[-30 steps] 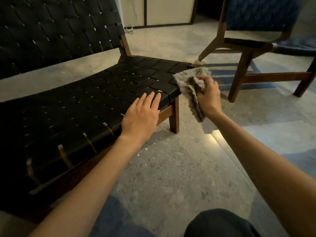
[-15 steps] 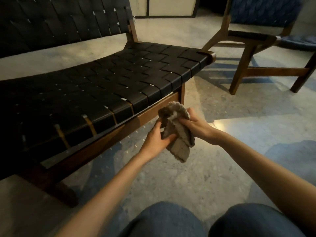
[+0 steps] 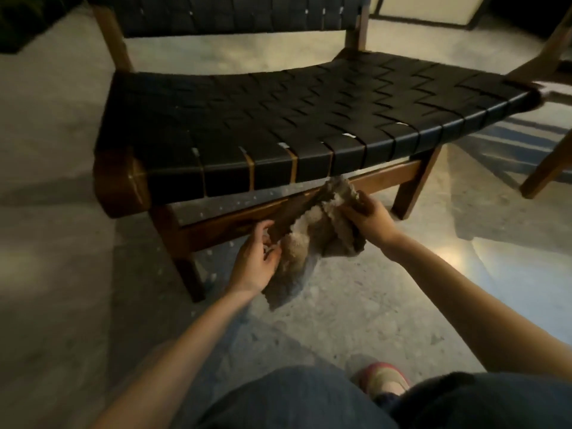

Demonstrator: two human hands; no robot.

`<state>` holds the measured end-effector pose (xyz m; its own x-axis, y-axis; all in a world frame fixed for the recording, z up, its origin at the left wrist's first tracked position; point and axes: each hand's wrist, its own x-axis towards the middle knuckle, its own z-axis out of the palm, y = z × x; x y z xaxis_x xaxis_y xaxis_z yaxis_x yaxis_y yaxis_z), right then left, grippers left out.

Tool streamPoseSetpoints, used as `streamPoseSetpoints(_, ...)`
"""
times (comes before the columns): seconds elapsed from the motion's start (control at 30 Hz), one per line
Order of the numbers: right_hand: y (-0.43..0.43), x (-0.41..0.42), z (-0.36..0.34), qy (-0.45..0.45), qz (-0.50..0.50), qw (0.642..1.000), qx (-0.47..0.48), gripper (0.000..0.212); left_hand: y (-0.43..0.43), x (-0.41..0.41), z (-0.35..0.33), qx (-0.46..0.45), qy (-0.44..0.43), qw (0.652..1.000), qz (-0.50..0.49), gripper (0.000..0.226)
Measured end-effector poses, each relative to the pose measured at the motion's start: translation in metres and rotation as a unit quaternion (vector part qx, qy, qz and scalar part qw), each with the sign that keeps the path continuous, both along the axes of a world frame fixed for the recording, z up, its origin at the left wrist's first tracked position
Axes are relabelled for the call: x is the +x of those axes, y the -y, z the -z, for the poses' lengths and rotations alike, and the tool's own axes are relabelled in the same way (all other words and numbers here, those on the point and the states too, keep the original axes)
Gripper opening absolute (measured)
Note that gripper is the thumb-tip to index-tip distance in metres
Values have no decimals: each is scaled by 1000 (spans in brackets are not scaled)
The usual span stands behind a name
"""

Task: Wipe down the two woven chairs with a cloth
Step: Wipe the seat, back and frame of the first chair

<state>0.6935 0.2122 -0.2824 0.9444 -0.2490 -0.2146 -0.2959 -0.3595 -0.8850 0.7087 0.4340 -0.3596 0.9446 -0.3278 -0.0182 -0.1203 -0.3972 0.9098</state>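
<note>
Both hands hold the crumpled beige terry cloth in the air. The left hand curls round its lower left edge, and the right hand pinches its upper right part, with the bulk hanging bunched between them. The black woven-strap chair with a brown wooden frame stands just beyond the hands, its brown front rail close behind the cloth.

The step looks like readying the cloth for the next pass. It would go best if the hands draw apart to open the bunch, then fold it into a flat pad with a fresh face outward. One hand can then press that pad flat and follow the straps lengthwise, so the edges do not catch in the gaps of the weave. The trailing tail should be tucked in, clear of the speckled grey stone floor below the hands.

Only wooden legs of the second chair show, well off to the right of the right hand.
</note>
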Motion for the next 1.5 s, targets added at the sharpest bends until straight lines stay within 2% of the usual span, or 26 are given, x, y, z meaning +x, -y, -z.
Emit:
streamPoseSetpoints(0.07,-10,6,8,22,-6,1000,8,33,-22,-6,1,27,45,998,-29,46)
streamPoseSetpoints(0.2,-25,15,18,50,-68,996,30,22,-46,-12,-11,116,167,974,-101,23)
streamPoseSetpoints(0.27,-30,19,20,69,-82,993,56,21,-52,-14,-19,155,215,953,-146,20)
streamPoseSetpoints(0.37,-34,24,21,106,-99,981,129,21,-56,-15,-27,167,310,909,-221,21)
streamPoseSetpoints(0.43,-37,31,25,123,-101,977,140,21,-55,-12,-27,177,356,882,-254,23)
streamPoseSetpoints(0.5,-41,40,32,121,-88,982,111,25,-51,-2,-26,222,350,871,-265,24)
streamPoseSetpoints(0.57,-47,50,40,104,-63,991,61,28,-46,9,-23,266,291,882,-259,25)
streamPoseSetpoints(0.67,-56,64,47,118,-10,991,-58,15,-43,18,-17,267,216,900,-269,36)
streamPoseSetpoints(0.73,-61,70,47,146,9,981,-129,14,-48,19,-9,296,240,894,-235,40)
streamPoseSetpoints(0.83,-63,73,45,192,28,967,-165,20,-53,17,-4,342,261,885,-178,43)
streamPoseSetpoints(0.9,-66,73,44,232,7,952,-199,19,-51,18,-3,392,222,880,-147,48)
streamPoseSetpoints(0.97,-74,67,43,252,-75,946,-190,13,-46,18,1,445,211,861,-126,55)
streamPoseSetpoints(1.0,-79,63,44,271,-133,930,-209,16,-44,17,2,467,209,851,-122,63)
streamPoseSetpoints(1.03,-86,60,48,293,-199,892,-280,24,-43,16,4,495,210,834,-121,71)
streamPoseSetpoints(1.1,-96,56,61,291,-304,805,-419,43,-41,12,7,566,240,777,-136,83)
streamPoseSetpoints(1.17,-105,54,66,240,-340,779,-469,60,-42,17,9,629,270,715,-142,78)
streamPoseSetpoints(1.2,-108,55,69,232,-339,766,-495,64,-43,22,8,650,274,695,-142,71)
streamPoseSetpoints(1.23,-110,56,71,237,-336,748,-522,66,-45,26,3,657,255,693,-150,65)
streamPoseSetpoints(1.27,-111,59,72,253,-328,726,-549,65,-46,31,1,651,229,708,-150,63)
streamPoseSetpoints(1.33,-111,65,73,298,-310,682,-591,60,-45,42,5,615,174,761,-111,67)
streamPoseSetpoints(1.37,-109,69,74,308,-309,665,-606,58,-44,45,6,611,154,768,-112,69)
streamPoseSetpoints(1.4,-106,74,74,309,-314,652,-617,58,-44,45,8,628,173,749,-122,71)
streamPoseSetpoints(1.5,-96,84,75,274,-336,652,-622,65,-45,41,9,681,306,647,-154,69)
